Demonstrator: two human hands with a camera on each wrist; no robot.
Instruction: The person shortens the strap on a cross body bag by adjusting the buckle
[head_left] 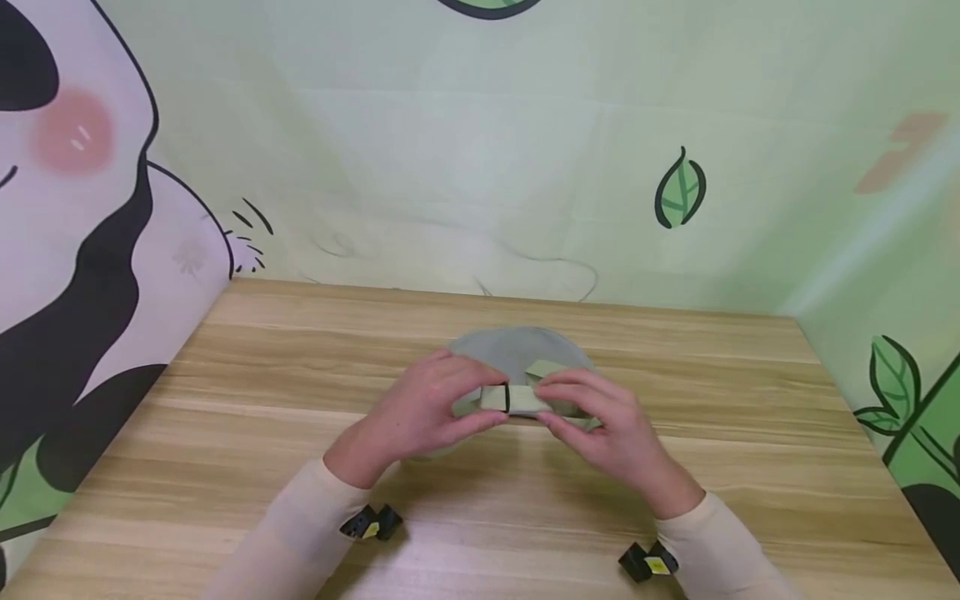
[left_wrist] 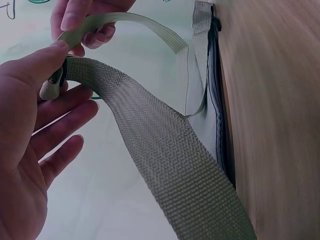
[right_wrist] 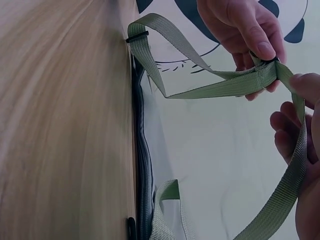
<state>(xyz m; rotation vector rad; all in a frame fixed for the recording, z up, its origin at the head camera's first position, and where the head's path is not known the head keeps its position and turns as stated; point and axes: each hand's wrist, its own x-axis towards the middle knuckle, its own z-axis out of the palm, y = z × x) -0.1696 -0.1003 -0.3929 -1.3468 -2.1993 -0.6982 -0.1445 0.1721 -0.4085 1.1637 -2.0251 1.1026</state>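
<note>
A grey zippered bag (head_left: 517, 343) lies on the table beyond the hands, partly hidden by them. Its light green webbing strap (head_left: 529, 400) is raised in front of it and passes through a narrow black slider buckle (head_left: 507, 398). My left hand (head_left: 423, 406) pinches the strap at the slider between thumb and index finger, its other fingers spread beneath in the left wrist view. On the other side of the slider, my right hand (head_left: 609, 421) pinches the strap with thumb and fingers. A broad stretch of webbing (left_wrist: 155, 135) slants down from the left hand.
The bag's dark zipper (right_wrist: 145, 170) runs close along the wooden tabletop (head_left: 480, 517). Another webbing loop (right_wrist: 167, 207) stands up beside it. Behind the table hangs a pale green printed backdrop (head_left: 450, 167). Small black devices (head_left: 648, 562) sit at both wrists.
</note>
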